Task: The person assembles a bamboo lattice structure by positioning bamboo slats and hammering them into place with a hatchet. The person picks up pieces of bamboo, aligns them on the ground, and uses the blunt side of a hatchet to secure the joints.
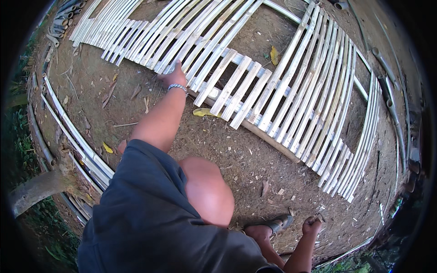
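A long panel of pale split-bamboo slats (227, 86), fixed across thin cross strips, spreads over the ground ahead of me. My left hand (173, 76), with a braided bracelet (178, 87) at the wrist, grips the panel's near edge. Its thumb lies over the slats, while the other fingers are mostly hidden at the slat ends. Low on the right, well apart from the panel, my right hand (311, 225) is closed in a fist. A small dark tip sticks out of it, too small to name.
A round pole (271, 142) lies under the panel's near edge. Long bamboo strips (79, 136) rest on the dirt at left, near a log (36, 191). Bamboo tubes (67, 16) are piled far left; more bamboo poles (395, 113) lie at right. My sandalled foot (268, 226) stands near the right hand.
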The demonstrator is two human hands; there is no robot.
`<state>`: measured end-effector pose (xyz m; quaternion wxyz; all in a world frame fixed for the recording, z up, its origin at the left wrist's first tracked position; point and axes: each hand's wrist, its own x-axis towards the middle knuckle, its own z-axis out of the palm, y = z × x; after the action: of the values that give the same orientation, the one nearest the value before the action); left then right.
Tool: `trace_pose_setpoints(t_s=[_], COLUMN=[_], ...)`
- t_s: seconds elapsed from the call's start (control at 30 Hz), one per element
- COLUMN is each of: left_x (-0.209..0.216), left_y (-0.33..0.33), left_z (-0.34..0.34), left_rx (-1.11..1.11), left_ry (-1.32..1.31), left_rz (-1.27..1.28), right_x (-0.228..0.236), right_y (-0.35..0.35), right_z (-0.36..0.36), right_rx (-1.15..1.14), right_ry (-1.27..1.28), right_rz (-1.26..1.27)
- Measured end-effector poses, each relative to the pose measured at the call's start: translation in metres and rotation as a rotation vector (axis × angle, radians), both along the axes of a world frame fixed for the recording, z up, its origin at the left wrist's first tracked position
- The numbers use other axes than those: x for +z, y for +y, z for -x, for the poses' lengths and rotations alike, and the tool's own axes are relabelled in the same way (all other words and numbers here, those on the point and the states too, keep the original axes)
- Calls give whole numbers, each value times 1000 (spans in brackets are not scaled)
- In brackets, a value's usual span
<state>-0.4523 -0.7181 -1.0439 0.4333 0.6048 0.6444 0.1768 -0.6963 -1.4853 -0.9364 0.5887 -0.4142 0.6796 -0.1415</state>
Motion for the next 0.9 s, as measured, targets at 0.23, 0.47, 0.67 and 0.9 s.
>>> trace_pose_setpoints(t_s=[0.23, 0.47, 0.67, 0.9], left_x=[1, 8, 51, 19], left_y=[-8, -6, -88, -124], left_z=[-1, 2, 81, 133], left_rx=[4, -81, -1256, -1778], left_ry=[40, 192, -270, -19], left_rz=[-82, -195, -954, -813], right_x=[67, 53, 39, 23], right_y=[209, 308, 364, 386], right_z=[-23, -104, -139, -159], right_rx=[513, 1493, 2001, 2192], right_ry=[-176, 96, 262, 146], right_rz=[112, 344, 599, 717])
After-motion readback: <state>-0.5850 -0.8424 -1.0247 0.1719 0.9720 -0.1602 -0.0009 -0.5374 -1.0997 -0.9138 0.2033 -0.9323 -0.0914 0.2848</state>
